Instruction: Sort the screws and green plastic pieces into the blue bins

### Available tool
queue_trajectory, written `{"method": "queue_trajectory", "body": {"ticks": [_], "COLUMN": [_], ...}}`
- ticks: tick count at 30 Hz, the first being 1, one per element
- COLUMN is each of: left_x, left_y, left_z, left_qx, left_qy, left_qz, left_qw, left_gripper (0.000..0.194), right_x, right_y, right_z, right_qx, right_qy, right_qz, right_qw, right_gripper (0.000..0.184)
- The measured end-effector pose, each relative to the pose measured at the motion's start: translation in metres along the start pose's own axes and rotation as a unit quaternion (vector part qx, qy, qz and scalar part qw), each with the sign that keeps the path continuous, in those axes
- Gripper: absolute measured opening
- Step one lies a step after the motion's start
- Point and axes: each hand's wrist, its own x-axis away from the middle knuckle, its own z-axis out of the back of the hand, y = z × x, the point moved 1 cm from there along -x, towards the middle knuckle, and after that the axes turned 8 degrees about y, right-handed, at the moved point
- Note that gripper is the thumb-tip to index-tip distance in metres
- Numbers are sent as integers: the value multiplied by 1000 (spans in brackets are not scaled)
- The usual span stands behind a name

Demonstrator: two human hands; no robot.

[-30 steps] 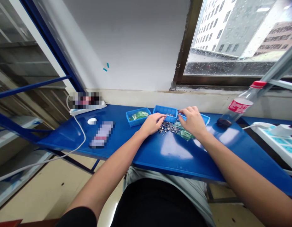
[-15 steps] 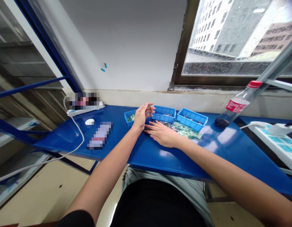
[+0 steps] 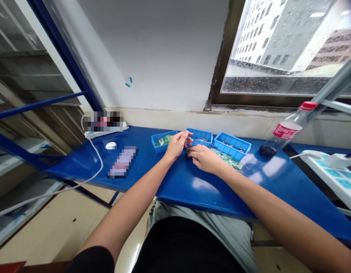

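Note:
My left hand (image 3: pixel 177 146) is at the near left corner of the middle blue bin (image 3: pixel 202 143), its fingers curled in and pressed together; whatever they hold is hidden. Beside it my right hand (image 3: pixel 206 158) bends its fingers down at the tabletop, with small dark metal pieces (image 3: pixel 188 148) showing at the fingertips. More thin metal pieces lie inside the middle bin. The left blue bin (image 3: pixel 157 149) holds small green-and-white pieces. In the right blue bin (image 3: pixel 235 154) are a few metal pieces. Flat green pieces (image 3: pixel 228 159) lie on the table near my right wrist.
On the blue table (image 3: pixel 152 172) a blurred phone-shaped item (image 3: pixel 123 162) and a white round object (image 3: pixel 110 145) lie to the left, near a white cable (image 3: pixel 99 159). A plastic bottle (image 3: pixel 286 131) and a white power strip (image 3: pixel 334 170) are to the right.
Both hands have moved slightly right and their fingers are more curled. The metal pieces spread beside my right hand are now mostly out of sight. More of the left bin shows.

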Motion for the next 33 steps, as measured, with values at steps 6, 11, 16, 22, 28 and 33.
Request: {"method": "queue_trajectory", "body": {"ticks": [6, 11, 16, 22, 28, 33], "left_x": [2, 5, 10, 11, 12, 12], "left_y": [-6, -1, 6, 8, 8, 7], "left_z": [-2, -5, -5, -6, -4, -3], "left_qx": [-52, -84, -145, -150, -161, -189], "left_qy": [-29, -45, -60, -66, -65, -38], "left_qz": [-9, -22, -55, -58, -65, -80], "left_qw": [998, 995, 986, 985, 983, 978], "left_gripper": [46, 47, 49, 49, 48, 41], "right_x": [1, 0, -1, 0, -1, 0], "right_y": [3, 1, 1, 1, 2, 1], "right_z": [-2, -1, -3, -6, -8, 4], "right_qx": [-9, 29, 45, 40, 24, -18], "right_qy": [13, 8, 11, 15, 49, 172], "right_qz": [-1, 9, 8, 7, 0, -40], "right_qw": [1000, 999, 999, 999, 999, 984], "right_gripper": [26, 20, 20, 17, 15, 18]}}
